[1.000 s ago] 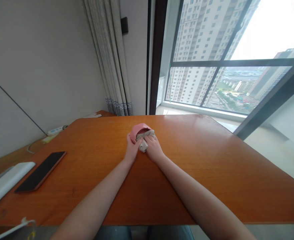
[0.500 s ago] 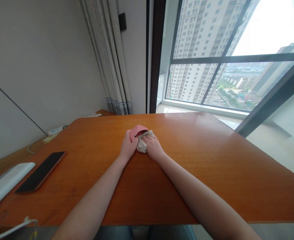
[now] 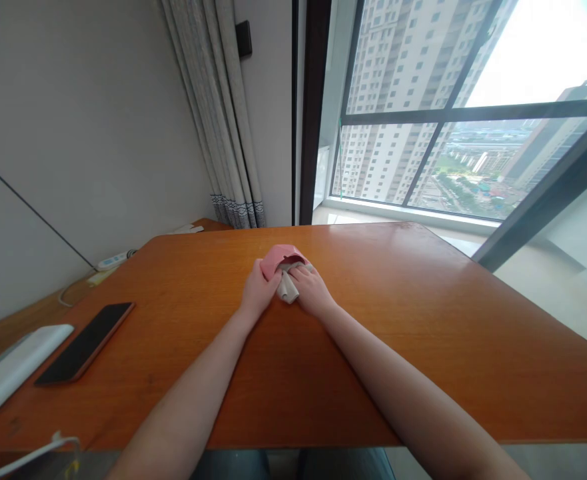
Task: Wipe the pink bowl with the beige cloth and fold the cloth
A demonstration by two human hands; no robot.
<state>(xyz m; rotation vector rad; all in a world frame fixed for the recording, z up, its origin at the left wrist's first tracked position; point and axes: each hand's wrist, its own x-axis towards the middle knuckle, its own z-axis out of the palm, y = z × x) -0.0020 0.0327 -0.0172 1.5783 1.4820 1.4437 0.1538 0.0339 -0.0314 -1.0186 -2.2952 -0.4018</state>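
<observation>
- At the left edge of the table (image 3: 448,347), we see a white rounded device (image 3: 30,360), cut off by the frame.
- Just beside it, we find a black flat device (image 3: 86,343) with a reddish edge, lying flat and well apart from both hands.
- Beyond these, near the wall, we locate a white power strip (image 3: 113,261).
- Further right, behind the table, we note a grey curtain (image 3: 218,113) with a patterned lower band.
- Near the table's middle, toward its far edge, our left hand (image 3: 260,291) grips the near left side of a pink container (image 3: 279,257).
- The container is tilted, its opening facing us; we cannot tell whether it touches the table.
- At that opening, a light grey cloth (image 3: 288,289) is bunched, one end hanging out between the hands.
- Our right hand (image 3: 314,290) holds the cloth, fingers closed over it at the opening.
- At far right, we see a window (image 3: 398,120).
</observation>
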